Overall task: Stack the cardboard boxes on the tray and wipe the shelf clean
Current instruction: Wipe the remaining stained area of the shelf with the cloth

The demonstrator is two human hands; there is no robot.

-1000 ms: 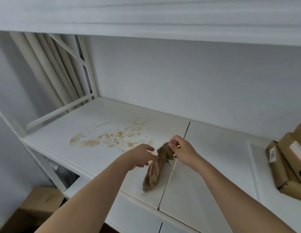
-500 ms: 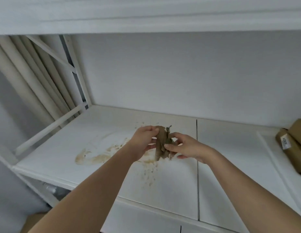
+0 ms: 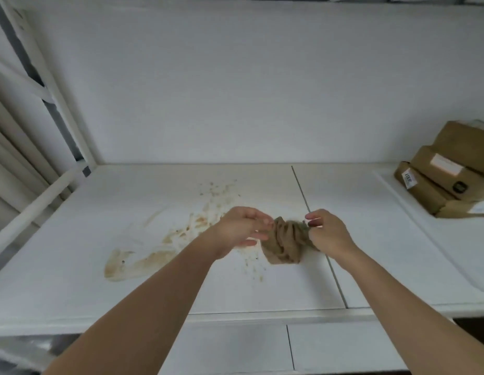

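The brown smear (image 3: 143, 255) is lying on the white shelf (image 3: 73, 266) to the left of both hands, its long axis running from the near left up toward the far right, where it is breaking into specks. The left hand (image 3: 242, 230) is hovering over the right end of that smear, fingers loosely curled toward the brown cloth (image 3: 285, 243); whether they are actually gripping it I cannot tell through the blur. The cloth is bunched between the two hands, just right of the smear, sagging down to the shelf. The right hand (image 3: 326, 234) is pinching its right edge. Any wiping stroke will likely need to travel leftward, and the left hand is the nearer one. At far right, the cardboard boxes (image 3: 446, 174) are sitting stacked on the white tray (image 3: 425, 239), well apart from the mess.
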